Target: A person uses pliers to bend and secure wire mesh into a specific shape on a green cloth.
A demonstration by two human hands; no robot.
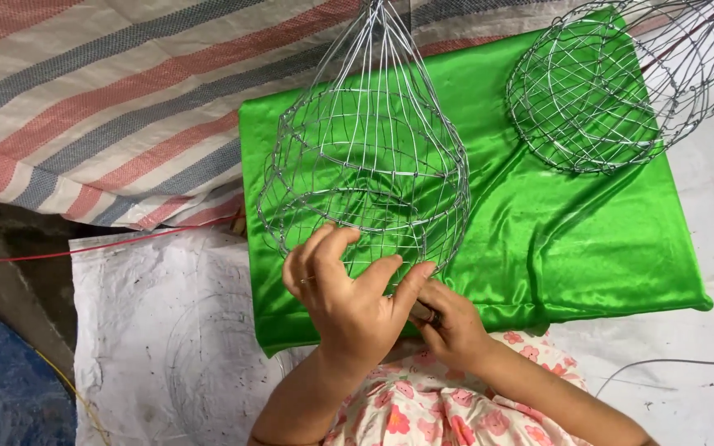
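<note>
Two wire-frame baskets were in view: one bell-shaped wire frame (365,165) in the middle and a second wire frame (613,83) lying at the upper right. One green satin cloth (555,239) lay under them. Two hands showed, the left hand (349,293) and the right hand (452,322), both belonging to the one person. One ring sat on a finger of the left hand. One striped tarpaulin (101,99) lay at the upper left, and one white sheet (167,330) below it. One thin red cord (92,245) ran across the left side, and one blue mat (2,388) filled the lower left corner.
</note>
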